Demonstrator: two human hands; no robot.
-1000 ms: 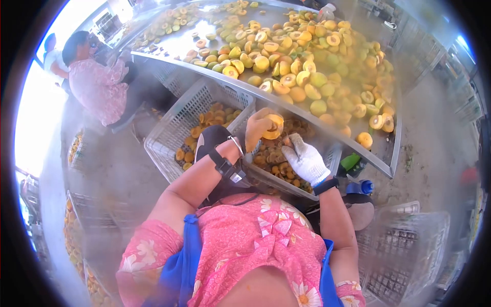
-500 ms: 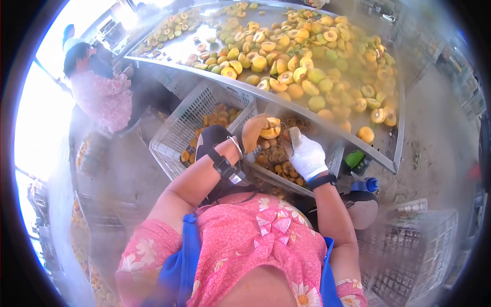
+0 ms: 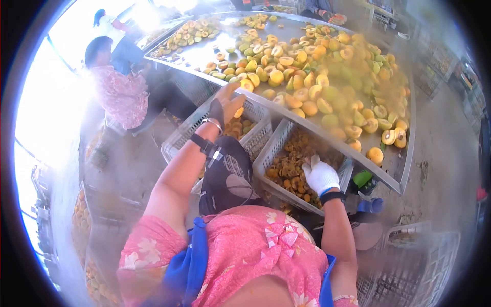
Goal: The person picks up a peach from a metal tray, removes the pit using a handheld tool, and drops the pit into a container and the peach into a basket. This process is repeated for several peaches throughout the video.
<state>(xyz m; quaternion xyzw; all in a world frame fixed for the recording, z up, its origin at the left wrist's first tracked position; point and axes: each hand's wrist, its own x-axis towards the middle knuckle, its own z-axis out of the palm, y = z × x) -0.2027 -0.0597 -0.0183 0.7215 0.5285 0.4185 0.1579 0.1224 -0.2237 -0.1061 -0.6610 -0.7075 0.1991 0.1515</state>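
Note:
My left hand (image 3: 227, 106) is open, its fingers stretched toward the metal table's edge (image 3: 286, 111), above the left crate (image 3: 179, 134). A yellow fruit half (image 3: 239, 112) shows just under its fingers. My right hand (image 3: 321, 176), in a white glove, is closed over the right crate (image 3: 263, 158); what its fingers hold is too small to tell. That crate holds brownish fruit pieces (image 3: 291, 166). Halved yellow and green fruits (image 3: 307, 94) are heaped on the metal table in front of me.
A person in a pink patterned top (image 3: 120, 97) sits at the left, with another person (image 3: 110, 30) behind. Someone's hands (image 3: 337, 19) show at the table's far side. A blue object (image 3: 371, 205) stands on the floor near an empty-looking crate (image 3: 424, 261).
My left hand has moved left and up from the right crate and no longer holds the orange fruit. My right hand has shifted slightly right and down as the view moved.

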